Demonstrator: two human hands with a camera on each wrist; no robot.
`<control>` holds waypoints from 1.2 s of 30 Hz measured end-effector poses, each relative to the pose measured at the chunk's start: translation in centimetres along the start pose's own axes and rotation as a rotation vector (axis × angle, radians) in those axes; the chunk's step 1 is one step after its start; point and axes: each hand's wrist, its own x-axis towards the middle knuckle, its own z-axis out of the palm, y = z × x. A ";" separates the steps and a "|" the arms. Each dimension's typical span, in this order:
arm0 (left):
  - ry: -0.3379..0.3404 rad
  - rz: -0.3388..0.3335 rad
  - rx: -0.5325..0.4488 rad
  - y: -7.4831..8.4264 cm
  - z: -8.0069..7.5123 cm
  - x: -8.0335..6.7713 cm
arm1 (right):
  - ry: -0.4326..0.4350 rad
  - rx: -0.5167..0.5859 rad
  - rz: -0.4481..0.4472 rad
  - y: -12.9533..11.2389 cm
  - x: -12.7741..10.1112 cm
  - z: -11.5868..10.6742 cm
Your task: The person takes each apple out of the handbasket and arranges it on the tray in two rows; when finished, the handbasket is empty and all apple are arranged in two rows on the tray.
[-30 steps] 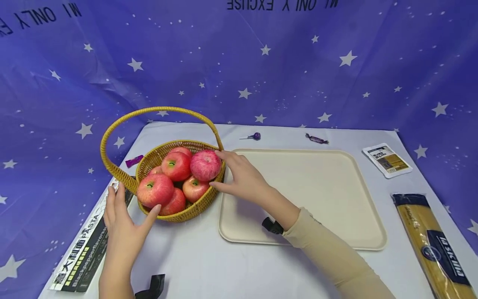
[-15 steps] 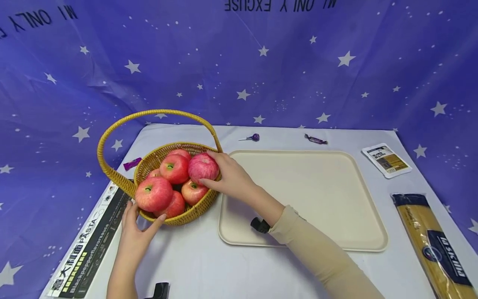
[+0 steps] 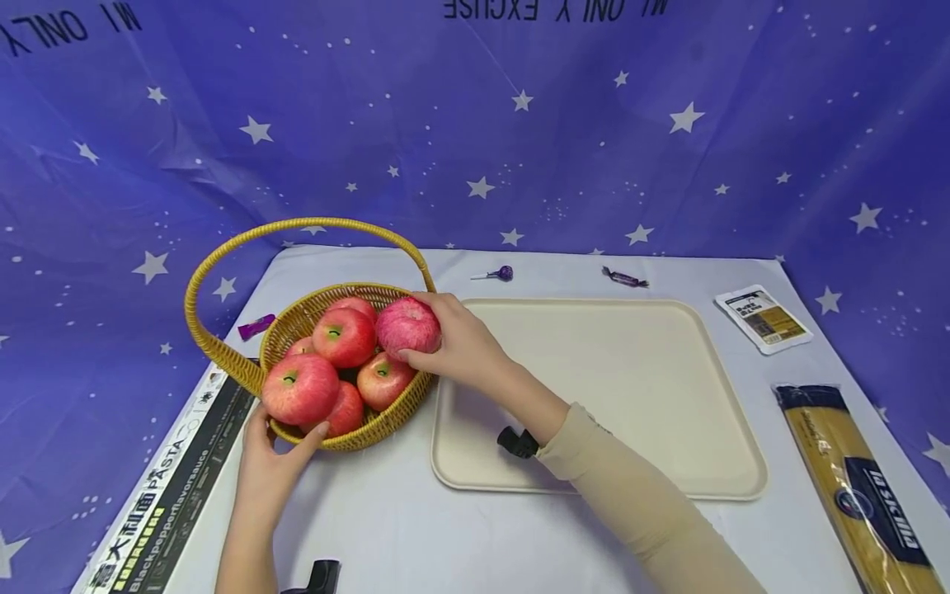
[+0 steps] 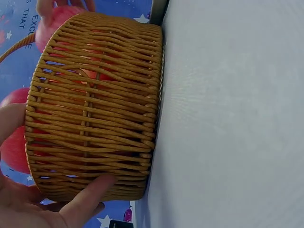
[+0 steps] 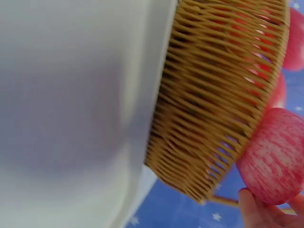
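Note:
A wicker basket (image 3: 371, 425) (image 4: 95, 109) (image 5: 213, 104) with a tall handle (image 3: 297, 224) holds several red apples. My right hand (image 3: 426, 330) grips the pink-striped apple (image 3: 404, 326) (image 5: 273, 156) at the basket's right rim, thumb under it and fingers over the top; its fingertips (image 5: 256, 213) show below the apple in the right wrist view. My left hand (image 3: 278, 445) (image 4: 57, 209) rests against the basket's near-left wall with straight fingers, just under a front apple (image 3: 299, 388).
A cream tray (image 3: 631, 396) lies right of the basket, under my right forearm. A spaghetti packet (image 3: 853, 487) lies at the right edge and a pasta box (image 3: 171, 487) at the left edge. A small packet (image 3: 763, 318) and wrapped sweets (image 3: 627, 278) sit farther back.
My right hand moved from beside the basket onto the pink-striped apple and closed round it. My left hand slid in and settled against the basket's near wall.

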 end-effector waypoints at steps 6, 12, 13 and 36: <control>-0.003 -0.038 0.023 0.3 0.2 0.0 | 0.095 0.048 -0.037 0.7 -2.7 -3.9; -0.016 -0.044 0.036 0.6 0.4 0.0 | 0.236 -0.001 0.042 5.3 -6.5 -10.1; -0.017 -0.041 0.037 0.6 0.4 0.0 | 0.259 -0.024 0.072 6.3 -7.1 -11.2; 0.004 -0.019 0.022 0.3 0.7 1.0 | 0.184 -0.354 0.575 22.4 -13.3 -20.2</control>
